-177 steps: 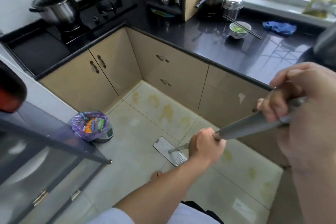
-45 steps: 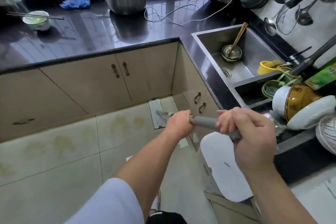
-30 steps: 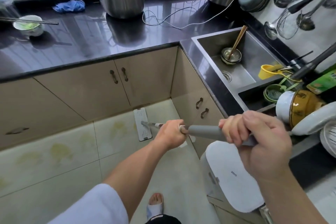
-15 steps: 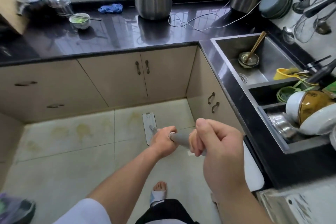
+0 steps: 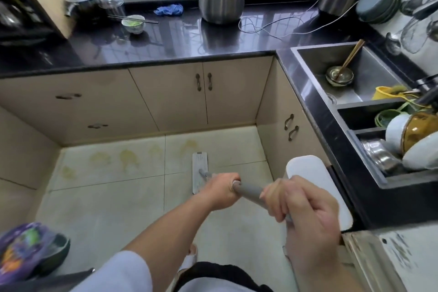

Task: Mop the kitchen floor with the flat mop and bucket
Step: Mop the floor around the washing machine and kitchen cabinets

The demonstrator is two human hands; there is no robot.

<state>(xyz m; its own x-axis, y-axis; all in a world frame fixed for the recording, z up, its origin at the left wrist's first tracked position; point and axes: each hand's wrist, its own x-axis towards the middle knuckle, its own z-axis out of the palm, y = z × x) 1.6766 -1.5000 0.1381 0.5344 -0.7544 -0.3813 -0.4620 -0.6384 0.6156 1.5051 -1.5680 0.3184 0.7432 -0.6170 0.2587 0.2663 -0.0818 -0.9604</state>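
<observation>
The flat mop's white head lies lengthwise on the pale tiled floor, pointing toward the far cabinets. Its grey handle slants up and to the right. My left hand grips the handle lower down, close to the head. Higher up, my right hand is wrapped around the handle. A tall white bucket stands on the floor just right of my hands, against the sink cabinet. Yellowish stains mark the tiles along the far cabinet base.
Beige cabinets under a black counter enclose the floor on three sides. A sink with dishes is at the right. A bin lined with a purple bag sits at lower left. My sandalled foot is below my arms.
The view has swung left and pulled back. The mop head has slid back from the sink-side corner toward the middle of the floor, and the purple-bag bin has come into view at lower left.
</observation>
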